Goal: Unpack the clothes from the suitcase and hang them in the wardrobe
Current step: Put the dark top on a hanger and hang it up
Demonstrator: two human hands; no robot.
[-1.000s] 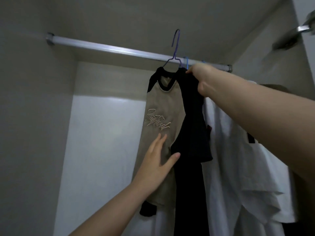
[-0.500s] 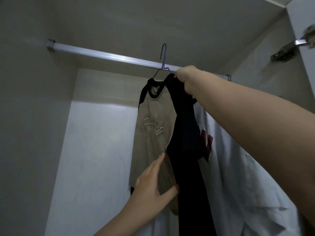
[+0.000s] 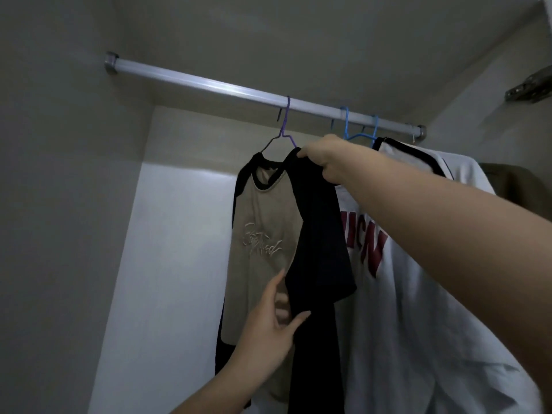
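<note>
A beige T-shirt with black sleeves and collar (image 3: 263, 231) hangs on a purple wire hanger (image 3: 285, 127), whose hook sits over the metal wardrobe rail (image 3: 209, 85). My right hand (image 3: 324, 155) grips the shirt's black shoulder at the hanger's right end. Lower down, my left hand (image 3: 271, 324) lies with straight fingers against the shirt's front, thumb at the black sleeve's edge. The suitcase is out of view.
To the right, a white shirt with dark red letters (image 3: 397, 264) hangs from blue hangers (image 3: 358, 130). An olive garment (image 3: 513, 183) shows at the far right. The rail's left half is bare, bounded by the wardrobe's left wall (image 3: 59, 204). A door hinge (image 3: 531, 85) sits at the upper right.
The purple hanger's hook has come down from above the rail onto it. The view shifted, showing the white shirt and blue hangers. My left hand slid lower on the shirt.
</note>
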